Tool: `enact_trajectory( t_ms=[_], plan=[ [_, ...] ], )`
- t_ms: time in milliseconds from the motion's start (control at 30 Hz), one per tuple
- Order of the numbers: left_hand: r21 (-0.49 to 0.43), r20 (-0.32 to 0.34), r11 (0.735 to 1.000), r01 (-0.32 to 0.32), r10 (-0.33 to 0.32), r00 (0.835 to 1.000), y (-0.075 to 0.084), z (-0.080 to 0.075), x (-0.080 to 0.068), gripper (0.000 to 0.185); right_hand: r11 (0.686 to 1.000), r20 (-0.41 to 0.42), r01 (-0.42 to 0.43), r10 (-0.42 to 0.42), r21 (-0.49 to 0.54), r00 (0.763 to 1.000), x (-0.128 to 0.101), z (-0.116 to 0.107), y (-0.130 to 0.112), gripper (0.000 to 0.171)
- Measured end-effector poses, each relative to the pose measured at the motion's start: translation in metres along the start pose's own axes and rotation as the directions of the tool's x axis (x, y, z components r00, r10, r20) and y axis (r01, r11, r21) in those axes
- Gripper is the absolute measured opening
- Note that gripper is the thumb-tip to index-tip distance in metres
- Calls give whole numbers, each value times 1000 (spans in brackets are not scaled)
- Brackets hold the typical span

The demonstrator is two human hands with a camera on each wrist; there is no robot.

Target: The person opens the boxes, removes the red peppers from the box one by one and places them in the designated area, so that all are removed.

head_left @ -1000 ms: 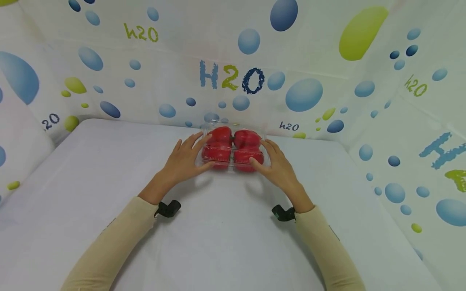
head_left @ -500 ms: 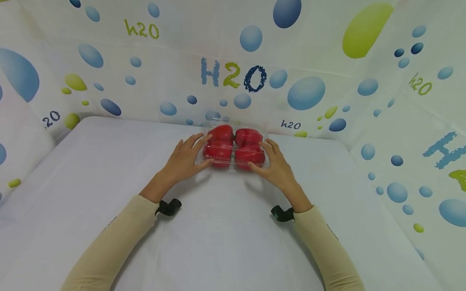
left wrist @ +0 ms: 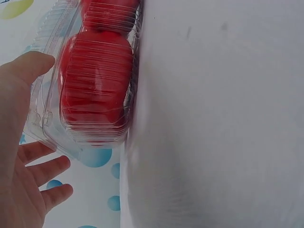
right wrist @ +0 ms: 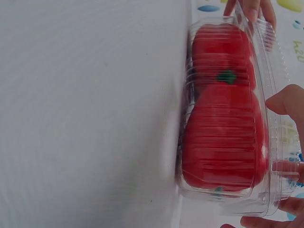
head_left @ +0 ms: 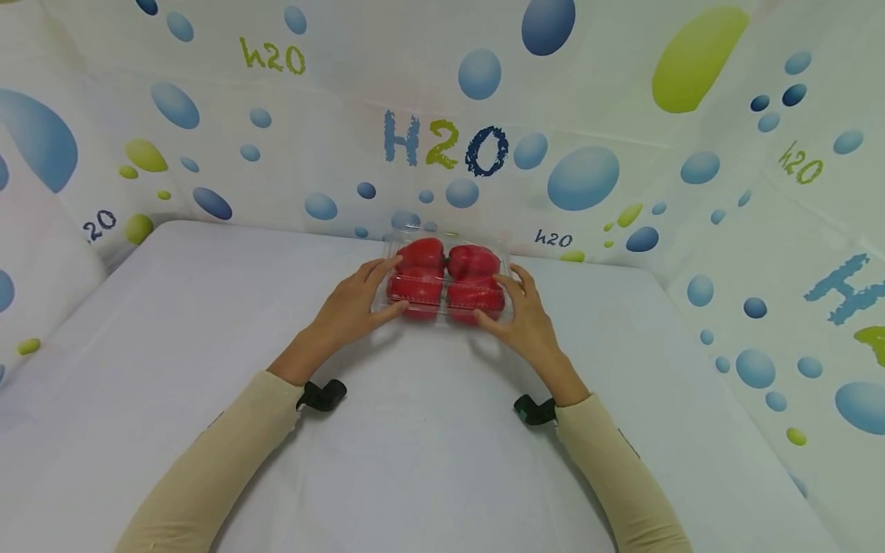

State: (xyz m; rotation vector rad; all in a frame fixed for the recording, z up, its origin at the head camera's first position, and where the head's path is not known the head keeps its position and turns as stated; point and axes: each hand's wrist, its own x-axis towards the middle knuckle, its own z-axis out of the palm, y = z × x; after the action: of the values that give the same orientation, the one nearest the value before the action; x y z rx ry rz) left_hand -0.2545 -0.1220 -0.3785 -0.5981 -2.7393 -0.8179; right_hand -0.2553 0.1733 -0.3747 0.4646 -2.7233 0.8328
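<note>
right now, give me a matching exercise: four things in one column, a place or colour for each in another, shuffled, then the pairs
Things:
1. left hand
2. right hand
3. peppers
4. table

Descriptions:
A. white, under the box
B. on the box's right end
C. red, inside the clear box
D. on the box's left end

Pairs: 1-D, 2-B, 3-C, 4-A
</note>
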Motion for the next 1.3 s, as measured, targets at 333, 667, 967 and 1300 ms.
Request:
enact_trajectory(
  t_ms=[333, 667, 967, 1300],
  plan=[
    [-57, -34, 998, -9, 7, 999, 0, 1, -1, 77, 998, -1, -18, 18, 68, 1000, 1, 1, 3, 67],
    [-70, -49, 997, -26, 22, 999, -1, 2, -2, 77, 979, 7, 0, -2, 203, 1000, 3, 3, 9, 65],
    [-65, -105, 996, -64, 57, 993, 1, 2, -2, 75, 970, 23, -42, 38, 241, 999, 4, 4, 11, 64],
    [-67, -133, 994, -88, 79, 988, 1, 2, -2, 73, 949, 47, -76, 65, 306, 997, 4, 2, 13, 66]
  ],
)
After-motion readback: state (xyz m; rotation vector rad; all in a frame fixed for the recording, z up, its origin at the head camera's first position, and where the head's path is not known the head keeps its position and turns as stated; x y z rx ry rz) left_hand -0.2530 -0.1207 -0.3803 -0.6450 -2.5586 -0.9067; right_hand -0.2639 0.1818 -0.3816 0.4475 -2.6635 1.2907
